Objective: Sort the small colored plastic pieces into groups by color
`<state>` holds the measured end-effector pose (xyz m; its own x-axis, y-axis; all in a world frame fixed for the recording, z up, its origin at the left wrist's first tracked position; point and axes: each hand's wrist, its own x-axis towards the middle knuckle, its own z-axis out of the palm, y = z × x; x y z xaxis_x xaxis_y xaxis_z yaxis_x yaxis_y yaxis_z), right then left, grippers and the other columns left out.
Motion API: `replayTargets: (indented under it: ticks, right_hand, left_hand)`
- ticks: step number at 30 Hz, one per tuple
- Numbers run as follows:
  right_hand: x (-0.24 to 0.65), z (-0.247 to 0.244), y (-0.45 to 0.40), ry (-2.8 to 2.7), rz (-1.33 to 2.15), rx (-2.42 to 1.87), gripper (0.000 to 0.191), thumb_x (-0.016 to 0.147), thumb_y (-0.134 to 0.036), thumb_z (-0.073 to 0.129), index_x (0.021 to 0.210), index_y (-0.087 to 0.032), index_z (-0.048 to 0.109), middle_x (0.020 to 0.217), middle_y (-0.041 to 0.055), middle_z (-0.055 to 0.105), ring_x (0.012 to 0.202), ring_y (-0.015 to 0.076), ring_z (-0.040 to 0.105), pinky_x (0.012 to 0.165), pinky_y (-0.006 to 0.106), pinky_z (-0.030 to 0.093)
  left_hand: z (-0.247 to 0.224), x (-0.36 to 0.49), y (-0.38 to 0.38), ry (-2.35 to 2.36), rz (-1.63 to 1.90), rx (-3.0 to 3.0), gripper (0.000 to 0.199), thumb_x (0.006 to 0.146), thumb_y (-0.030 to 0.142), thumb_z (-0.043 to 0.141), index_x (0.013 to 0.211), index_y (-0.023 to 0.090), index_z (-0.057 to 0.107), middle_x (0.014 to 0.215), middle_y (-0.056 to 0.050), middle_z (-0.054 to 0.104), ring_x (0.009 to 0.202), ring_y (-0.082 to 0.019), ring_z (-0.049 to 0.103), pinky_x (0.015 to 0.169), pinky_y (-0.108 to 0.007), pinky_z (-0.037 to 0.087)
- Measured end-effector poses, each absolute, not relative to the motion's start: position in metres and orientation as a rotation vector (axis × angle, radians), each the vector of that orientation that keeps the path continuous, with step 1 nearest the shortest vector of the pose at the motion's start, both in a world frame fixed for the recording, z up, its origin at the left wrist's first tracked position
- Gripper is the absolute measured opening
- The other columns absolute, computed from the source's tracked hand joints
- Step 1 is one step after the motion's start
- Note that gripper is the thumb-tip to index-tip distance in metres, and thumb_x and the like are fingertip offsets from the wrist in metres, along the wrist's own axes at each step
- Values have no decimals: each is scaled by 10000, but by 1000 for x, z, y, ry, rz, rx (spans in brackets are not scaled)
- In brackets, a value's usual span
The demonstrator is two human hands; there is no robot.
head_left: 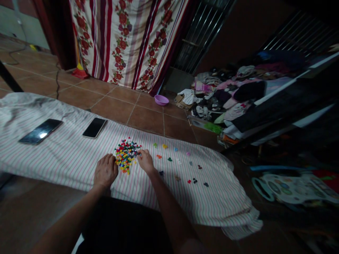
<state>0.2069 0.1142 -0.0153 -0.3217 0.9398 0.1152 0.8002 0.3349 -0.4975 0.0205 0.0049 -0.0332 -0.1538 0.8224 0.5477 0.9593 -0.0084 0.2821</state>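
A loose pile of small coloured cubes (124,155) lies on a striped cloth (87,158). My left hand (106,171) rests on the cloth at the pile's left edge, its fingers lying loosely bent, with no held thing showing. At the pile's right edge, the fingers of my right hand (145,161) are pinched together over the cubes; whatever is between the tips is too small to make out. To the right, small single-colour groups are spread out, among them a yellow group (165,146), an orange group (159,156), a green group (170,159) and a red group (189,181).
Two phones, a larger dark one (41,131) and a smaller one (94,127), lie on the cloth to the left. Beyond are a tiled floor, a purple basin (161,100) and a floral curtain (122,42). Clothes (225,88) are heaped at the right.
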Motion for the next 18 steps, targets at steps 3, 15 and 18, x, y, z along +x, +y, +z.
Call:
replayTargets:
  ticks: [3, 15, 18]
  right_hand:
    - [204, -17, 106, -2246, 508, -1469, 277, 869, -160, 505, 1077, -239, 672, 1030, 54, 627, 979, 170, 595, 895, 272, 461]
    - [201, -17, 96, -2148, 518, -1517, 243, 846, -149, 519, 990, -240, 692, 964, 35, 664, 837, 147, 630, 783, 235, 482]
    - [201, -18, 95, -2123, 527, -1512, 228, 848, -155, 518, 973, -244, 687, 953, 23, 662, 828, 135, 630, 786, 228, 479]
  left_hand:
    - [-32, 20, 5, -2057, -923, -1889, 257, 871, 242, 417, 1040, 158, 592, 1134, -158, 634, 1131, -287, 545, 941, -449, 423]
    - [-31, 21, 5, -2056, -865, -1864, 237, 880, 238, 406, 1023, 161, 578, 1135, -137, 633, 1122, -273, 548, 946, -414, 419]
    - [-30, 21, 4, -2062, -869, -1873, 238, 876, 233, 411, 1029, 156, 576, 1133, -142, 633, 1126, -276, 543, 942, -418, 418]
